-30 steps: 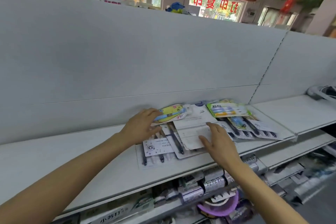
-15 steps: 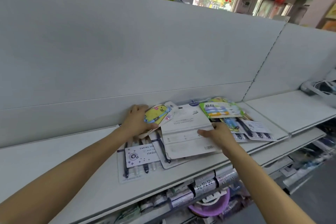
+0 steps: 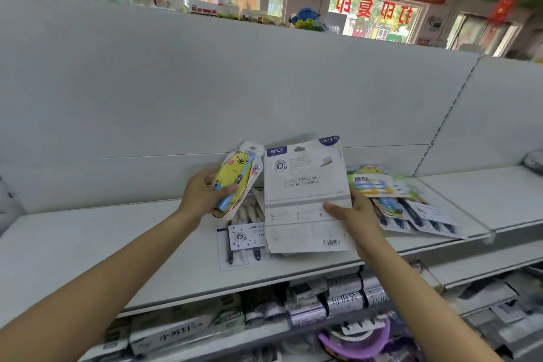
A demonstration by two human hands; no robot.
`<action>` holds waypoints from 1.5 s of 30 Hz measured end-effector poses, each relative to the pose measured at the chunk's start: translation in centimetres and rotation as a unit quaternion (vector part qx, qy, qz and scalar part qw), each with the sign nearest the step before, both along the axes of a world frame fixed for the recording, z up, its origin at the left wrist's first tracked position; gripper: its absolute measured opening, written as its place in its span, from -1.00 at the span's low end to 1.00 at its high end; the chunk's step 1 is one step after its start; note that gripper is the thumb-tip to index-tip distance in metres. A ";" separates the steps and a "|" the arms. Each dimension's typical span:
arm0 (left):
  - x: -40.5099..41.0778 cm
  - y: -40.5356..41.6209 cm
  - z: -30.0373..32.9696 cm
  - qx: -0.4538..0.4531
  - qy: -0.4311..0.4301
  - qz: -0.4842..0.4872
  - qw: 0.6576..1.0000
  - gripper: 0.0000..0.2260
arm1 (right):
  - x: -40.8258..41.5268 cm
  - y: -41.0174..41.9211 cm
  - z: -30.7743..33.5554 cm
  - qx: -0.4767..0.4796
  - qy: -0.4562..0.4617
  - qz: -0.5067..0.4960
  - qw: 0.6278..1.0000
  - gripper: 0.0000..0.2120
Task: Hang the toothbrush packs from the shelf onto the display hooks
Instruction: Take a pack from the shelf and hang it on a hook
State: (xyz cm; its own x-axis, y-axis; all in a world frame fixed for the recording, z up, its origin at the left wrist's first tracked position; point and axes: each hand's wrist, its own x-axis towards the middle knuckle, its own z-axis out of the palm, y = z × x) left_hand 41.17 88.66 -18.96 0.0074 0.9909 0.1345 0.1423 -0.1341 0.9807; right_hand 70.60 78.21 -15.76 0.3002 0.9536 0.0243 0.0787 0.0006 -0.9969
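Two packs are off the shelf, one in each hand. The left hand curls round a yellow cartoon-bear pack with a blue child's toothbrush, thumb across its front. The right hand pinches the right edge of a large white card pack, thumb on its face; it reads "6PCS", "YIKOJIFE", "COMFORTABLE GRIP MORE ERGONOMIC", with a barcode at its 5 o'clock corner. Below them, at 6 o'clock, one flat pack lies on the shelf, labelled "CARING". At 3 o'clock of the white pack lies a loose heap of several packs, number unclear, its top one green. The heap reaches the shelf's front edge; leftward, toward 9 o'clock, the shelf lies bare.
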 end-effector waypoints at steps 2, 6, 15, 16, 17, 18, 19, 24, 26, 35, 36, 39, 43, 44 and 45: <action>-1.8 -2.1 0.7 0.003 -0.013 0.013 1.000 -0.71 | -1.6 -0.6 0.1 0.019 -0.010 0.018 1.000 -0.70; -5.4 -6.5 1.1 0.000 -0.021 0.043 0.999 -0.80 | -5.5 -1.9 0.0 0.037 -0.027 0.050 0.998 -0.76; -14.6 -16.9 1.1 -0.042 -0.048 0.083 0.995 -0.82 | -16.1 -5.4 -0.5 0.042 0.004 0.155 0.987 -0.73; -15.5 -17.8 1.2 -0.040 -0.048 0.084 0.995 -0.83 | -17.2 -5.9 -0.6 0.042 0.011 0.167 0.985 -0.73; -16.3 -18.5 1.1 -0.037 -0.052 0.087 0.994 -0.81 | -18.1 -6.3 -0.8 0.040 0.017 0.180 0.983 -0.72; -17.3 -19.5 1.2 -0.032 -0.053 0.095 0.994 -0.79 | -19.3 -6.8 -1.0 0.035 0.021 0.193 0.980 -0.72; -18.3 -20.4 1.2 -0.025 -0.054 0.106 0.993 -0.77 | -20.4 -7.3 -1.1 0.032 0.019 0.205 0.978 -0.72; -24.2 -24.6 0.7 -0.027 -0.076 0.128 0.988 -0.71 | -26.5 -9.5 -1.5 0.024 -0.013 0.244 0.969 -0.73; -26.7 -26.2 0.4 -0.030 -0.083 0.114 0.990 -0.67 | -29.2 -10.5 -1.7 0.012 -0.014 0.251 0.968 -0.74; -43.6 -33.0 -1.7 -0.026 -0.065 0.126 0.989 -0.74 | -45.0 -16.8 -4.0 0.012 -0.027 0.253 0.967 -0.74; -45.7 -33.8 -1.9 -0.026 -0.065 0.129 0.989 -0.74 | -47.1 -17.7 -4.4 0.010 -0.023 0.247 0.969 -0.75; -51.7 -36.3 -2.1 -0.022 -0.065 0.136 0.988 -0.77 | -53.0 -20.3 -5.5 0.002 -0.014 0.229 0.973 -0.74; -58.4 -39.2 -2.2 -0.026 -0.063 0.140 0.988 -0.79 | -59.5 -23.3 -6.4 -0.004 -0.021 0.223 0.975 -0.73; -59.9 -39.8 -2.2 -0.028 -0.060 0.141 0.988 -0.78 | -60.7 -23.7 -6.5 -0.008 -0.022 0.218 0.976 -0.73; -61.2 -40.1 -2.1 -0.030 -0.054 0.141 0.988 -0.79 | -61.8 -24.0 -6.7 -0.011 -0.023 0.215 0.976 -0.74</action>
